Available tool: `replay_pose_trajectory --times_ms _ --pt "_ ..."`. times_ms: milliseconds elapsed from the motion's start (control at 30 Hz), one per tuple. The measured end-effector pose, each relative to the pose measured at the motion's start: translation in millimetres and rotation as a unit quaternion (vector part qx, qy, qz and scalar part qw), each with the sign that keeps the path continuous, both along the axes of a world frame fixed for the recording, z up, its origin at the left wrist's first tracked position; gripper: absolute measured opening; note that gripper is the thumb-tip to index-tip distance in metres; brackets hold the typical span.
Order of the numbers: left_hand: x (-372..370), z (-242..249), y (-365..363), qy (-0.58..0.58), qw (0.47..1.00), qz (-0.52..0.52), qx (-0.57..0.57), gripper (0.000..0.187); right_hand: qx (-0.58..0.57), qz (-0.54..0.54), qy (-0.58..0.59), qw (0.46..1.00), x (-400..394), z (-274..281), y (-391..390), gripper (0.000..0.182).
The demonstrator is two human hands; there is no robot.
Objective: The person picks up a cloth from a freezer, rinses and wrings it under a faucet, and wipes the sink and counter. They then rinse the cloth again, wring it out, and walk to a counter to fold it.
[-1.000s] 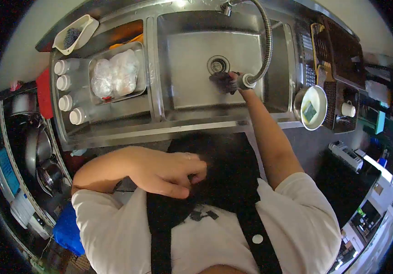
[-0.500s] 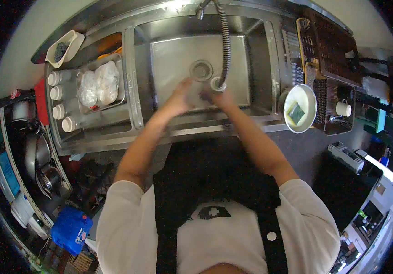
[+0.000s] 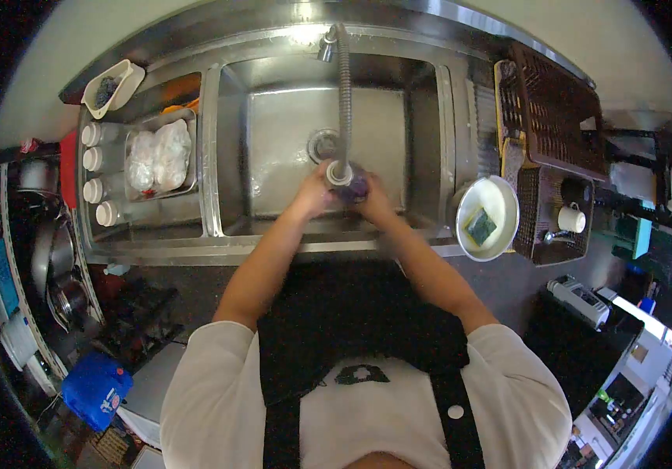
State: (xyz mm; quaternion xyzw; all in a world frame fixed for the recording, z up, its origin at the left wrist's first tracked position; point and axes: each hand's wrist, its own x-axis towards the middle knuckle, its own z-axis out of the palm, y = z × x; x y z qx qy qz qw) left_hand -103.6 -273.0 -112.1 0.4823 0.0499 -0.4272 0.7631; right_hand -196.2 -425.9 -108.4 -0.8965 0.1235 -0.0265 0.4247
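Note:
Both hands are low in the large steel sink basin (image 3: 281, 117), under the spring-hose tap (image 3: 344, 117). Between them is a dark purplish thing (image 3: 358, 187), whose kind I cannot make out because the tap head and fingers cover part of it. My left hand (image 3: 315, 194) closes on its left side, with fingertips partly behind the tap head. From the right, my right hand (image 3: 376, 203) grips the same thing. Just beyond the hands lies the round drain (image 3: 322, 146).
On the left, a metal tray (image 3: 194, 176) holds plastic-wrapped bundles beside several white-capped bottles (image 3: 94, 160). A cream basket (image 3: 129, 82) with a scourer sits behind. To the right are a white bowl (image 3: 500, 242) with a sponge (image 3: 480, 227) and brown dish racks (image 3: 559, 109).
My left hand, earlier apart from the dark thing, has come in to its left side. My right hand remains at it. The whole view has shifted slightly with the head.

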Motion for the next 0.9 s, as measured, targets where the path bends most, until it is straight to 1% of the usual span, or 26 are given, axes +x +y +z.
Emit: replay_pose_trajectory --times_ms 33,67,100,133,167,200,233,267,300,333,367,400,433,467,500,533,600,633,667,700,733,767,800,833,867,900 --pt "-5.3 42.6 -5.2 0.091 0.993 0.048 -0.063 0.033 0.05 -0.028 0.013 0.998 4.5 -13.2 4.1 0.053" --pt "-4.9 36.4 0.3 0.087 0.993 0.052 -0.061 0.033 0.099 -0.055 0.027 0.993 9.6 -26.0 6.3 0.051" --pt "-5.4 20.7 9.6 0.149 0.972 0.088 -0.161 0.034 0.102 -0.052 0.025 0.993 17.8 -31.0 7.9 0.051" --pt "-5.2 9.5 18.1 0.209 0.935 0.122 -0.258 0.035 0.199 -0.064 0.063 0.976 27.4 -33.7 9.2 0.052" --pt "-4.4 -1.9 25.3 0.199 0.93 0.179 -0.252 0.044 0.292 -0.075 0.102 0.948 34.8 -35.9 10.8 0.053" --pt "-3.8 -8.7 32.1 0.197 0.93 0.183 -0.252 0.044 0.293 -0.071 0.102 0.948 39.8 -19.9 13.9 0.053" --pt "-3.4 -15.5 39.1 0.199 0.93 0.168 -0.259 0.049 0.291 -0.054 0.099 0.95 45.6 14.1 18.0 0.052" --pt "-3.3 -26.0 46.7 0.201 0.93 0.153 -0.266 0.054 0.288 -0.038 0.096 0.952 50.1 34.1 20.7 0.051" --pt "-3.6 -60.4 56.4 0.188 0.918 0.086 -0.338 0.057 0.287 -0.034 0.096 0.953 49.1 16.2 22.2 0.051" --pt "-0.2 -39.5 52.9 0.186 0.917 0.089 -0.341 0.057 0.343 -0.058 0.074 0.934 44.5 -20.0 22.7 0.049" --pt "4.8 2.6 45.0 0.208 0.91 0.086 -0.347 0.054 0.398 -0.082 0.05 0.912 45.2 -39.9 21.9 0.047" --pt "8.4 27.2 37.3 0.23 0.903 0.083 -0.354 0.051 0.396 -0.077 0.05 0.914 49.3 -23.8 14.9 0.047" --pt "10.6 21.6 31.8 0.227 0.902 0.087 -0.357 0.051 0.361 0.027 0.105 0.926 51.7 9.3 1.6 0.042" --pt "13.0 9.8 26.8 0.227 0.925 0.101 -0.289 0.049 0.32 0.133 0.159 0.925 54.6 30.0 -11.1 0.038" --pt "15.9 3.4 21.7 0.225 0.942 0.117 -0.219 0.048 0.317 0.141 0.16 0.924 63.5 26.8 -24.6 0.038" --pt "19.2 6.6 14.6 0.22 0.941 0.126 -0.223 0.048 0.264 0.209 0.237 0.911 82.1 25.1 -36.5 0.043" --pt "22.1 12.1 2.5 0.227 0.953 0.149 -0.132 0.045 0.109 0.25 0.307 0.912 122.2 24.8 -44.8 0.054" --pt "24.4 8.0 0.4 0.249 0.947 0.168 -0.118 0.041 0.07 0.207 0.225 0.949 143.1 28.7 -44.6 0.058" --pt "25.0 4.4 -2.7 0.246 0.945 0.179 -0.12 0.041 0.023 0.16 0.144 0.976 164.0 33.1 -44.3 0.062" --pt "25.9 4.5 -6.9 0.277 0.934 0.198 -0.107 0.04 0.039 0.093 -0.016 0.995 183.1 29.2 -43.5 0.064" --pt "27.7 4.7 -10.5 0.307 0.922 0.216 -0.094 0.038 -0.014 0.114 -0.088 0.99 206.0 45.0 -38.4 0.064" --pt "27.5 2.9 -13.7 0.303 0.92 0.229 -0.096 0.038 -0.065 0.132 -0.159 0.976 227.4 67.4 -30.5 0.065" --pt "24.1 -0.7 -16.5 0.305 0.919 0.214 -0.127 0.037 -0.06 0.142 -0.16 0.975 242.9 73.1 -21.2 0.065" --pt "21.6 -1.1 -17.4 0.306 0.918 0.197 -0.157 0.036 -0.132 0.112 -0.118 0.978 256.3 76.1 -11.2 0.062" --pt "19.5 -2.1 -17.2 0.306 0.916 0.204 -0.157 0.036 -0.205 0.081 -0.075 0.972 267.4 79.0 -3.0 0.06" --pt "16.7 -1.7 -17.4 0.307 0.921 0.182 -0.158 0.036 -0.228 0.073 -0.038 0.97 275.2 85.2 3.7 0.052"
